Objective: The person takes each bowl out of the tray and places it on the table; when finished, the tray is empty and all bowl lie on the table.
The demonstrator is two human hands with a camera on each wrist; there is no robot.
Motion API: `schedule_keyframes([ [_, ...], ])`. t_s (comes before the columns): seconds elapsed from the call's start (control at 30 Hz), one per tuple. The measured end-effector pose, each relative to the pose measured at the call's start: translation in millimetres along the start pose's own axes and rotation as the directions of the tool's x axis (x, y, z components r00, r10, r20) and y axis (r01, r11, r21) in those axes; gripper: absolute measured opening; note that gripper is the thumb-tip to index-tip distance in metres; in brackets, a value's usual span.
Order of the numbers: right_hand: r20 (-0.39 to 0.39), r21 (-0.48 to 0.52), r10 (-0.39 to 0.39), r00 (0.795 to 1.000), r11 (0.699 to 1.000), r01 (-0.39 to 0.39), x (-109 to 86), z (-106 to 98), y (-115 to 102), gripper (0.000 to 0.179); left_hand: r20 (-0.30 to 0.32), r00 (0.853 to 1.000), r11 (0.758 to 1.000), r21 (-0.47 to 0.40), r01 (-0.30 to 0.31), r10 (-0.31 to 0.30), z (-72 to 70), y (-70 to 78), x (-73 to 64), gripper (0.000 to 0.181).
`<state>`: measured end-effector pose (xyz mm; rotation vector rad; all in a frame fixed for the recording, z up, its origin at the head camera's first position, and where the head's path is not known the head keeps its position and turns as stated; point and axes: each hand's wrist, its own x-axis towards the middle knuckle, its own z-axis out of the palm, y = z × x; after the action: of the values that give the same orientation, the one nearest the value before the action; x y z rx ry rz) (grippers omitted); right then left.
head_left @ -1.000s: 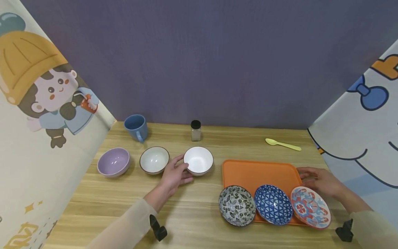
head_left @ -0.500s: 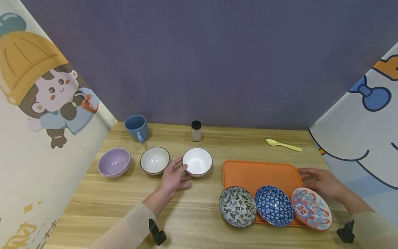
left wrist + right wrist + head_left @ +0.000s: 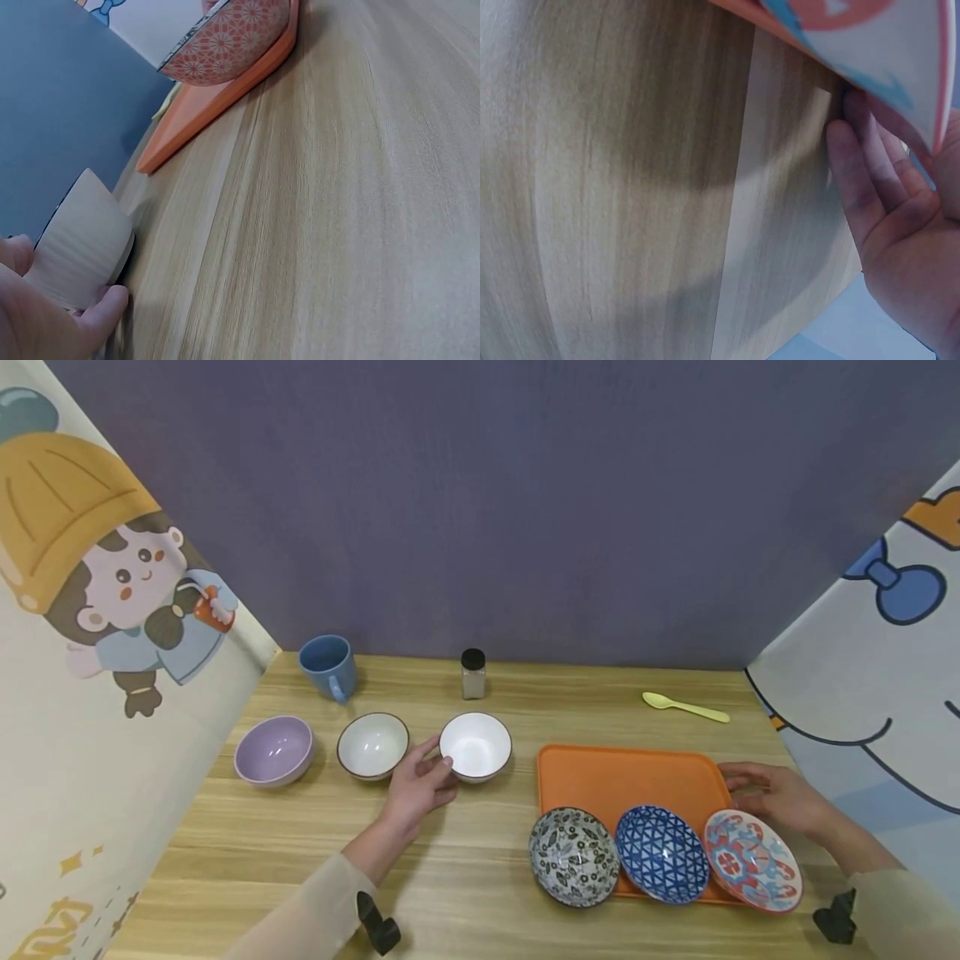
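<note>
My left hand (image 3: 418,783) holds the left side of a white bowl (image 3: 476,743) with a dark rim. In the left wrist view its fingers (image 3: 106,309) lie low against the wall of that bowl. A second, off-white bowl (image 3: 372,745) stands just left of the hand. At the right edge of an orange tray (image 3: 630,777) is my right hand (image 3: 780,795), fingers fairly straight. A red-and-blue patterned bowl (image 3: 752,860) partly covers this hand in the right wrist view. Beside it on the tray's front sit a blue triangle-patterned bowl (image 3: 662,853) and a black-and-white floral bowl (image 3: 574,857).
A purple bowl (image 3: 274,751) stands at the far left, with a blue mug (image 3: 328,667) behind it. Near the back wall (image 3: 480,510) are a black-capped shaker (image 3: 473,674) and, farther right, a yellow spoon (image 3: 686,707). Printed panels flank the wooden table (image 3: 300,852).
The white bowl has shifted slightly left along with my left hand. My right hand stays at the tray's edge, and the other bowls keep their places.
</note>
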<state>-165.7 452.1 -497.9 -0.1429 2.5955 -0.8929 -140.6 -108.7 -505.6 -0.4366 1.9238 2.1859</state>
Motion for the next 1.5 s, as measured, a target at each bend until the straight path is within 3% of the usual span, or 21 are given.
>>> schedule_keyframes([
  [0.13,0.002,0.005,0.005,1.0,1.0,-0.005,-0.7,0.5,2.4,0.063,0.029,0.999,1.0,-0.01,-0.022,0.022,0.2,0.1,-1.2,0.066],
  [0.47,-0.021,-0.011,0.01,1.0,1.0,-0.01,-3.2,3.2,3.0,0.063,0.036,0.997,0.997,0.031,-0.069,0.068,0.9,-1.9,-2.6,0.073],
  [0.8,-0.015,-0.001,0.024,1.0,1.0,-0.024,-4.3,3.4,3.8,0.064,0.028,0.998,0.997,0.043,-0.065,0.064,-3.1,-1.5,-6.2,0.073],
  [1.2,-0.033,-0.027,-0.013,0.999,1.0,0.012,-4.2,4.7,-3.2,0.06,-0.015,1.0,0.998,0.063,-0.024,0.025,-16.1,5.0,-26.7,0.054],
  [1.27,-0.033,-0.036,-0.015,0.999,0.999,0.013,-3.5,4.5,-5.3,0.059,0.013,1.0,0.997,0.069,-0.019,0.019,-15.7,7.1,-33.8,0.049],
  [1.37,-0.035,-0.041,-0.006,0.999,0.999,0.005,-2.7,4.0,-7.2,0.059,0.11,0.994,0.997,0.083,-0.006,-0.003,-11.9,9.1,-43.6,0.045],
  [1.5,-0.036,-0.039,0.002,0.999,0.999,-0.004,-1.3,3.4,-6.7,0.059,0.265,0.964,0.99,0.138,0.002,-0.038,-3.6,6.4,-50.8,0.046],
])
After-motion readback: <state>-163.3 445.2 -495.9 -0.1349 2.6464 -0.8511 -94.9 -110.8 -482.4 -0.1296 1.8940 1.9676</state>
